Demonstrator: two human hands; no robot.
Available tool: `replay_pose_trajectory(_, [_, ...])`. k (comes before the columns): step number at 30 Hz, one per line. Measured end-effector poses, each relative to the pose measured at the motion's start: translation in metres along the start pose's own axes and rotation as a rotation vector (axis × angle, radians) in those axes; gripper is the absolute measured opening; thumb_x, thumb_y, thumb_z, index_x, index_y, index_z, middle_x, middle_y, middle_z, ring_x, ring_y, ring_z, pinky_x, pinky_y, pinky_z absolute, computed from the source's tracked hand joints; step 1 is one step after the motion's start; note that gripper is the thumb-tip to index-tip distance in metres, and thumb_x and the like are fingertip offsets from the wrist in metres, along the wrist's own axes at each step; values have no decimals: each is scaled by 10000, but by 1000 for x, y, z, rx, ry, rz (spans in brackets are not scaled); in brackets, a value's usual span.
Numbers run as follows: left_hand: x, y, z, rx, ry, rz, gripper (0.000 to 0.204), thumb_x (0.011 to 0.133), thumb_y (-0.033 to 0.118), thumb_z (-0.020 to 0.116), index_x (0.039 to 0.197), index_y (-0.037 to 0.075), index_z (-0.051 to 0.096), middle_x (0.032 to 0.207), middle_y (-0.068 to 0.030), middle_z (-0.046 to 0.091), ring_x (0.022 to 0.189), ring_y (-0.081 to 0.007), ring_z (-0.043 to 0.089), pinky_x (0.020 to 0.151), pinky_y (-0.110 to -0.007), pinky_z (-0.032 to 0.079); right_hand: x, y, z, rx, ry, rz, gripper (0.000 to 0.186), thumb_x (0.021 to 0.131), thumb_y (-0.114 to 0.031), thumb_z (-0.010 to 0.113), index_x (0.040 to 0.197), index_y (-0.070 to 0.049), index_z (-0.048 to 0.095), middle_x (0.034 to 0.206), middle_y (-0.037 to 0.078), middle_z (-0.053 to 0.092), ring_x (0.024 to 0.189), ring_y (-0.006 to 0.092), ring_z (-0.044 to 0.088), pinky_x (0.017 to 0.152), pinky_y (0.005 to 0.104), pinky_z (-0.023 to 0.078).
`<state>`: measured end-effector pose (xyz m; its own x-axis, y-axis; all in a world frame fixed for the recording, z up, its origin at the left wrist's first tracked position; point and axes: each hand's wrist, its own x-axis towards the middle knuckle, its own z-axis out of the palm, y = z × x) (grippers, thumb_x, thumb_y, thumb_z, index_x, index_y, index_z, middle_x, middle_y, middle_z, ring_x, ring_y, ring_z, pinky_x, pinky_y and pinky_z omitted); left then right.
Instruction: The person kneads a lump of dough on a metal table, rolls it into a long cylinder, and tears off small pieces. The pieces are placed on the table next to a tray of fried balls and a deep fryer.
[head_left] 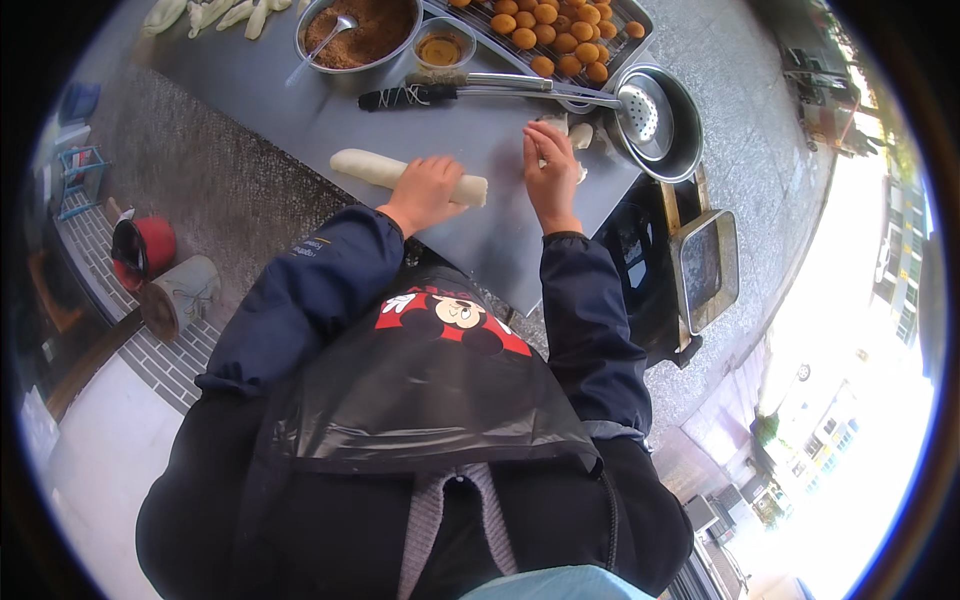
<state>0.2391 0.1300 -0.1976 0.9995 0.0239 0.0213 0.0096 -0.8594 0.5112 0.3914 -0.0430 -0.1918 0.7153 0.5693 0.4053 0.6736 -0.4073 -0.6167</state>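
A long white dough roll (365,168) lies across the metal table, its right end cut or torn. My left hand (425,192) is closed round the roll near that end, fingers over the top. To the right, my right hand (552,178) is raised over the table with fingers stretched and thumb a little apart; I see nothing held in it. Small pieces of dough (581,136) lie beside its fingertips, partly hidden by the hand.
Beyond my hands are a bowl of brown powder (375,35) with a spoon, a small cup (442,48), tongs (500,82) and a rack of round golden balls (565,40). A slotted ladle (637,112) rests in a metal pot (685,150). A black stove (640,250) stands right of the table.
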Motion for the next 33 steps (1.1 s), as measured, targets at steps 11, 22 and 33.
replay_pose_trajectory(11, [4, 8, 2, -35, 181, 56, 407, 745, 271, 741, 1091, 111, 599, 1000, -61, 677, 980, -255, 640, 846, -376, 463, -39, -65, 16, 501, -456, 625, 522, 804, -113, 751, 1271, 53, 590, 1056, 85, 683, 927, 127, 642, 814, 269, 533])
replay_pose_trajectory(22, [14, 14, 10, 119, -153, -110, 386, 688, 266, 775, 976, 95, 582, 952, -65, 657, 957, -262, 623, 796, -413, 457, -41, -88, -11, 615, -435, 778, 378, 814, -77, 763, 1149, 36, 627, 1040, 67, 676, 926, 115, 637, 821, 280, 530])
replay_pose_trajectory(33, [-6, -7, -7, 39, -74, -54, 550, 676, 283, 835, 1124, 77, 592, 1051, -103, 604, 1000, -300, 596, 836, -419, 473, -23, -32, 1, -87, -229, 165, 547, 856, -111, 757, 1352, -26, 541, 1244, 93, 630, 1125, 245, 620, 950, 355, 502])
